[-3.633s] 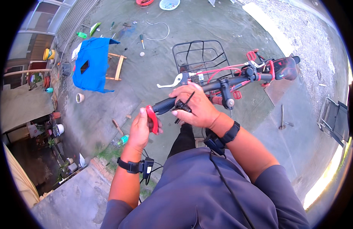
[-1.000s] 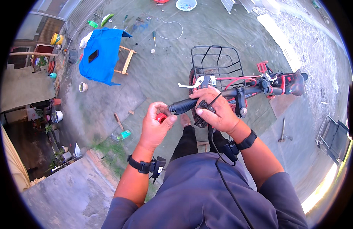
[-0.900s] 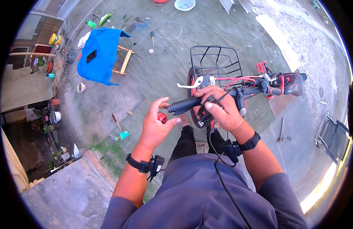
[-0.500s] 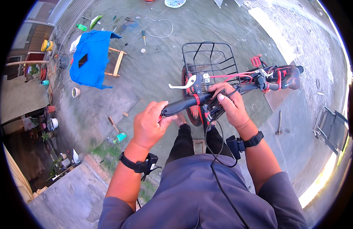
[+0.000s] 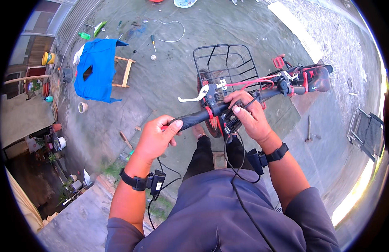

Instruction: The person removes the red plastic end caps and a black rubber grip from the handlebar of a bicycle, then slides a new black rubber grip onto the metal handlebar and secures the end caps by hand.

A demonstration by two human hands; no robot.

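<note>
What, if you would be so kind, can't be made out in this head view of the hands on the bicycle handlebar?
- End of the black grip: covered by the left hand.
- Handlebar middle and stem: hidden under the right hand.
- Front wheel: mostly behind the wire basket and bar.
- Small tools on the ground: too small to identify.
- Feet: largely hidden by the person's body.

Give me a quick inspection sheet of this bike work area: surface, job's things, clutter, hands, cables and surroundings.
Surface: grey concrete yard, stained.
Job's things: handlebar with black grip, white brake lever, wire basket.
Clutter: screwdriver, loose wire loop, tape roll, wooden stool under blue cloth.
Hands: left hand wrapped on the grip end; right hand on the bar by the lever.
Cables: red brake cables along the bar; black cord down the lap.
Surroundings: folding chair at right, potted plants at left.
</note>
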